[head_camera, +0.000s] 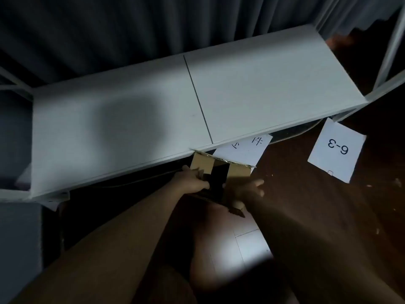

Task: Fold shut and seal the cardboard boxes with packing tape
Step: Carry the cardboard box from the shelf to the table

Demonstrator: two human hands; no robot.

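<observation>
Cardboard box sits low at the front edge of the white table, partly tucked under it, top flaps part open with a dark gap between. Left hand grips the left flap edge, fingers curled over it. Right hand is blurred on the box's right side, fingers spread; can't tell the grip. Paper sheet marked "6-3" lies on the dark floor.

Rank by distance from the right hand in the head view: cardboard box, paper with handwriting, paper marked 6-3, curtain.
From the right hand:
1. cardboard box, touching, just left of it
2. paper with handwriting, just beyond the box, hanging off the table edge
3. paper marked 6-3, off to the right
4. curtain, behind the table, farthest
</observation>
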